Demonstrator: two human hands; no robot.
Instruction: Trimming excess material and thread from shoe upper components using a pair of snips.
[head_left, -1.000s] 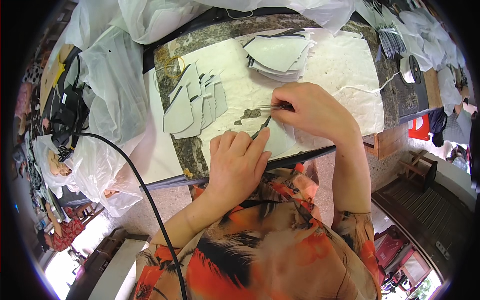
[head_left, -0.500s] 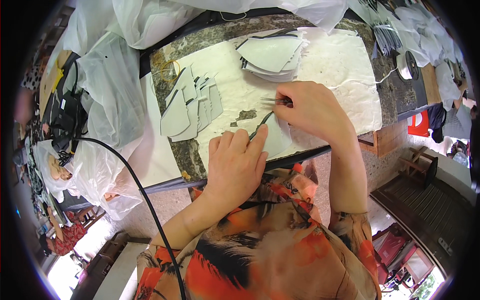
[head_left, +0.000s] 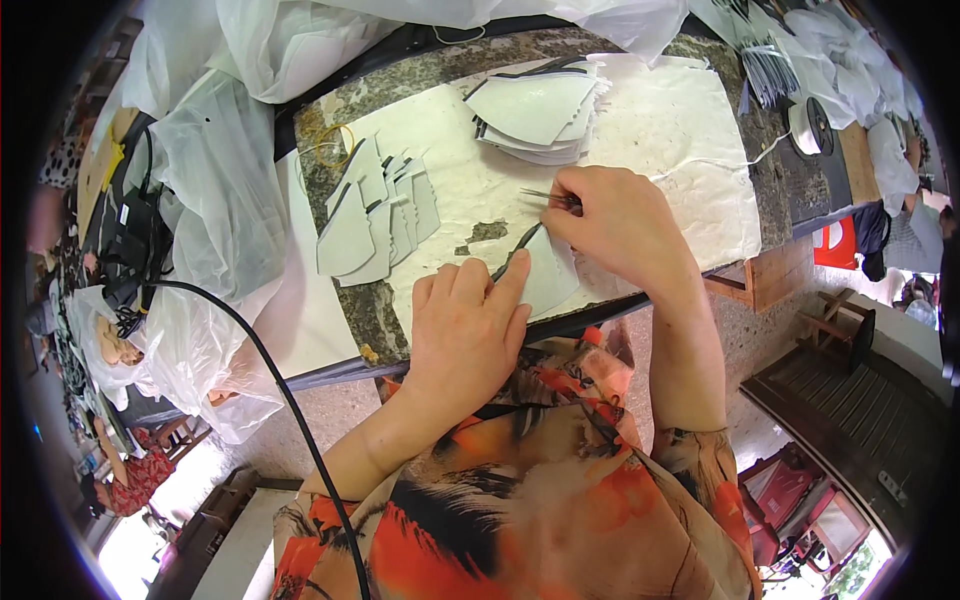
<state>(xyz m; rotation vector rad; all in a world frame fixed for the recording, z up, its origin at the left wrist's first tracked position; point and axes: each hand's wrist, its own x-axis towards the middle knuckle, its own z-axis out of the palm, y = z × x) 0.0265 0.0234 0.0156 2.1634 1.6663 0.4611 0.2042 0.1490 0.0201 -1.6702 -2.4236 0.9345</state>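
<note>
1. Head view: translucent plastic bags (head_left: 215,200) are heaped along the left edge of the table (head_left: 375,318), contents indistinct.
2. The table's mottled top is covered by a wrinkled white sheet (head_left: 685,120); pale fan-shaped pieces (head_left: 530,112) are stacked toward the far edge.
3. By the near edge, a pale, dark-edged piece (head_left: 549,277) is touched by the left hand (head_left: 460,328), fingers extended.
4. A slim metal tool (head_left: 540,193) is gripped in the right hand (head_left: 622,222), fingers curled beside the piece's far corner.

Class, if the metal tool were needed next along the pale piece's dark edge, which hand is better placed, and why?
Probably the right hand: it holds the metal tool near the dark edge, while the left hand rests a finger on the pale piece.
</note>
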